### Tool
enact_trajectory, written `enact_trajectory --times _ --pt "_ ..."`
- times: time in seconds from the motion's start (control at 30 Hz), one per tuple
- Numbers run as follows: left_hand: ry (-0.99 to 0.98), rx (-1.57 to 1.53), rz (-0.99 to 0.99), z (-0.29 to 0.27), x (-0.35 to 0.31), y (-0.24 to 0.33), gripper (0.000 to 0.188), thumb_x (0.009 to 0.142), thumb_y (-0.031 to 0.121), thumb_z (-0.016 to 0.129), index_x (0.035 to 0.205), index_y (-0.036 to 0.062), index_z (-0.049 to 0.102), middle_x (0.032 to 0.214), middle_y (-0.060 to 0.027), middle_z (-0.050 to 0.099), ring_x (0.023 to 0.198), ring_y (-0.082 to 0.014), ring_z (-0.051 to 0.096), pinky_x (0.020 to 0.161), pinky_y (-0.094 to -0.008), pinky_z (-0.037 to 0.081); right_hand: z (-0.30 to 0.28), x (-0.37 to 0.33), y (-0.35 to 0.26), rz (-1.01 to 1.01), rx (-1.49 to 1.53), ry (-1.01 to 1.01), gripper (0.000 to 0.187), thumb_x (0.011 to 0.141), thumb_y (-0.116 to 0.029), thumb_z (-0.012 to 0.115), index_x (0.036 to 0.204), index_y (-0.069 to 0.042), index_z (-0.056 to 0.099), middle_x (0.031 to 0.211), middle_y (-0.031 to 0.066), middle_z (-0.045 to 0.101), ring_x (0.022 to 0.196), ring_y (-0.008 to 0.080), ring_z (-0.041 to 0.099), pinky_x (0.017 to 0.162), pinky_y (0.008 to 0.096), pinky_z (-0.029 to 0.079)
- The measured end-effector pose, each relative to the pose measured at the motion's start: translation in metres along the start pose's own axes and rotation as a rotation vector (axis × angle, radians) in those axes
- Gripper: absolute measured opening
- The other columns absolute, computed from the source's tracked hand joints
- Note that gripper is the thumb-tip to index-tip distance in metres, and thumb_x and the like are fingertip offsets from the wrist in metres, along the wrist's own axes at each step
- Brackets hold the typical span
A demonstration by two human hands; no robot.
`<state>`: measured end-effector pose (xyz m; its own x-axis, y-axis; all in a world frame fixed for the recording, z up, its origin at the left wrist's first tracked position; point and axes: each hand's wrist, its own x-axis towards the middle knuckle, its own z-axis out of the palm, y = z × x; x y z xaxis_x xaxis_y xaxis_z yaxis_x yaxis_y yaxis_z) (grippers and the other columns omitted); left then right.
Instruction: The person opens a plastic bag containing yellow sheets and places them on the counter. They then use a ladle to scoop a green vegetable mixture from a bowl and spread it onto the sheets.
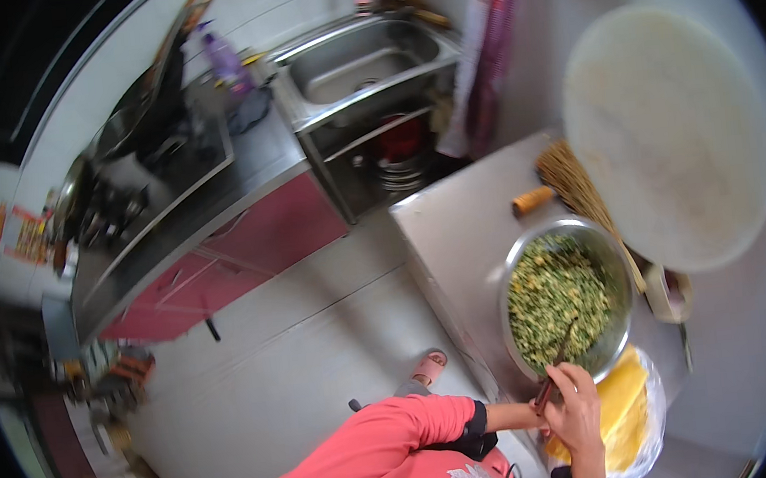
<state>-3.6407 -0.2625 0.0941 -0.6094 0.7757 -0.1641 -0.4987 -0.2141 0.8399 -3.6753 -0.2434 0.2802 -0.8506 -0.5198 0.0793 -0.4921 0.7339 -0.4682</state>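
A large steel bowl (624, 294) stands on the pale table, filled with a chopped green mixture (555, 301) dotted with yellow bits. Over its near rim my right hand (572, 405) is closed around a slim reddish-brown utensil (545, 394), whose far end dips into the mixture. That end is buried, so its kind does not show. My left hand (538, 416) lies close beside the right one; its fingers are mostly hidden behind it. Next to the bowl and partly under my right hand are yellow sheets (625, 405) in a clear plastic bag (656, 415).
Behind the bowl lie a straw brush (576, 183) and a short orange-brown cylinder (533, 200). A large round whitish board (668, 138) leans at the right, above a small pale container (670, 296). Across the floor are a steel sink (357, 62) and pink cabinets (281, 235).
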Motion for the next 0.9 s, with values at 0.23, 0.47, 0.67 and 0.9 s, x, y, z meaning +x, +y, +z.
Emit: enact_trajectory --times 0.23,0.47,0.67,0.9 --pt "0.147 -0.123 -0.143 0.004 -0.017 0.014 0.044 0.084 0.008 0.048 0.128 0.0045 0.050 0.110 -0.0098 0.062 0.097 -0.0201 0.059 0.084 -0.0358 0.047 -0.013 -0.036 -0.011 -0.011 -0.261 0.330 0.038 0.089 -0.022 0.057 0.116 0.005 0.059 0.108 0.0195 0.064 0.098 0.0352 0.062 0.089 0.0416 0.050" --pt "0.326 -0.148 -0.308 0.023 0.006 0.017 0.045 0.080 0.005 0.046 0.123 0.0045 0.055 0.106 -0.0110 0.065 0.095 -0.0220 0.061 0.082 -0.0380 0.047 0.044 -0.142 0.052 0.754 -0.171 0.553 0.053 0.090 -0.008 0.055 0.141 -0.008 0.042 0.146 0.0168 0.037 0.133 0.0354 0.036 0.109 0.0489 0.030" --pt "0.573 0.252 -0.118 0.015 -0.046 0.025 0.033 0.078 0.013 0.050 0.107 0.0031 0.062 0.087 -0.0147 0.067 0.076 -0.0261 0.064 0.065 -0.0412 0.051 0.060 -0.151 0.060 0.686 -0.435 0.054 0.049 0.097 -0.031 0.047 0.144 -0.018 0.041 0.157 0.0138 0.020 0.142 0.0443 0.016 0.113 0.0548 0.020" --pt "0.643 -0.149 -0.258 -0.062 -0.202 0.024 0.031 0.083 0.017 0.053 0.113 0.0102 0.054 0.081 -0.0061 0.066 0.058 -0.0108 0.056 0.045 -0.0266 0.043 0.054 -0.130 -0.008 0.379 -0.306 0.231 0.035 0.093 -0.003 0.049 0.126 -0.004 0.058 0.140 0.0168 0.048 0.136 0.0375 0.036 0.113 0.0561 0.020"
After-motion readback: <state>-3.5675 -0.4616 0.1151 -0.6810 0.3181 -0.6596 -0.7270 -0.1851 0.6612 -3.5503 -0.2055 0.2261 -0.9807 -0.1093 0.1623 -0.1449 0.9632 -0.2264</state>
